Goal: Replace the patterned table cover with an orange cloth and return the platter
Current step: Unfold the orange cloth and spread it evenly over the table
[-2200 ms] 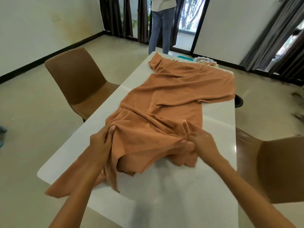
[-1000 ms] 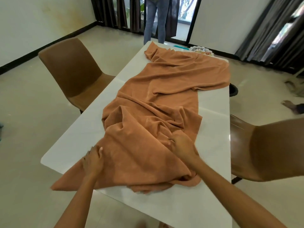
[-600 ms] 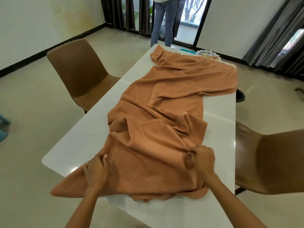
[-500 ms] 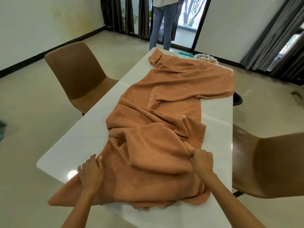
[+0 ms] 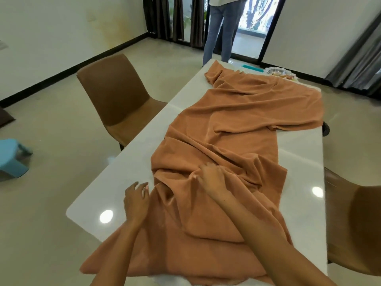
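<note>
An orange cloth (image 5: pixel 237 129) lies rumpled lengthwise down the white table (image 5: pixel 127 168), bunched in folds near me, with one corner hanging over the near edge. My left hand (image 5: pixel 135 200) rests with its fingers spread at the cloth's left edge, partly on bare table. My right hand (image 5: pixel 210 178) sits on a raised fold in the middle of the cloth, fingers curled and pinching it. The platter (image 5: pixel 279 73) stands at the table's far end, just beyond the cloth. No patterned cover is in view.
A brown chair (image 5: pixel 117 104) stands at the table's left side and another (image 5: pixel 358 223) at its right. A person (image 5: pixel 220 27) stands beyond the far end by the glass door. A teal strip (image 5: pixel 252 69) lies near the platter. A blue stool (image 5: pixel 10 157) sits on the floor to the left.
My right hand left the cloth's right side and moved left onto a middle fold. My left hand slid forward off the cloth to its left edge. The near part is flatter.
</note>
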The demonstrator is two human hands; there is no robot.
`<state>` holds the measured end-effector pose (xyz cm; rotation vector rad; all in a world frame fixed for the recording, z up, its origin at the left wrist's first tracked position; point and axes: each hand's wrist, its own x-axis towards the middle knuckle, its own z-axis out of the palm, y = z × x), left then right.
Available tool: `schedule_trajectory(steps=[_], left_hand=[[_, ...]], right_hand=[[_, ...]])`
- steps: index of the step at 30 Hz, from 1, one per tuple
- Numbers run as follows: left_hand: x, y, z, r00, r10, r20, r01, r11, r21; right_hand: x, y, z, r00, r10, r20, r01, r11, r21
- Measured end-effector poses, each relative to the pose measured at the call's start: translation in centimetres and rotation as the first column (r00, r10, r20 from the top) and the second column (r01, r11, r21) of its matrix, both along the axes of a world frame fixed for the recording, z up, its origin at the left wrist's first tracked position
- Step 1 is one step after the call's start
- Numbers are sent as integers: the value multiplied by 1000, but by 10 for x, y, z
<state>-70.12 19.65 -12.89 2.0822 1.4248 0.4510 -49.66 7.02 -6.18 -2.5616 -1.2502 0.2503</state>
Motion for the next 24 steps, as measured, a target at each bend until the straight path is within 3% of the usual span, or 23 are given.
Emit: schedule_trajectory(steps=[7,10,12,14,15,18,20,22,24], left_hand=[[21,31,-5,994,-103,30,106,988,-110],[27,36,-7,972,-179,149,196,975,-106],[30,38,-8,955,-170,244,206,969,-133],[33,41,-8,948,-119,294,176,969,-175],[34,43,-7,952,-93,292,152,971,-187],[42,53,-6,966,-51,253,103,975,-196],[54,58,-8,976,-112,184,141,979,-149],[72,57,-12,975,-222,25,223,968,-116],[90,48,-15,948,-301,-108,283,947,-151]], right_hand=[[-29,72,-27,994,-50,-100,51,999,14],[-30,93,-33,993,-22,-113,31,996,81],[-26,107,-28,993,59,-99,-50,995,90],[-12,109,-20,990,40,-135,-17,985,170],[-1,103,-14,987,3,-158,30,977,209],[38,65,8,997,-70,-43,80,946,313],[64,31,18,990,-143,-12,143,977,159],[83,2,19,975,-222,25,224,973,-60],[92,-19,20,952,-303,28,305,947,-104]])
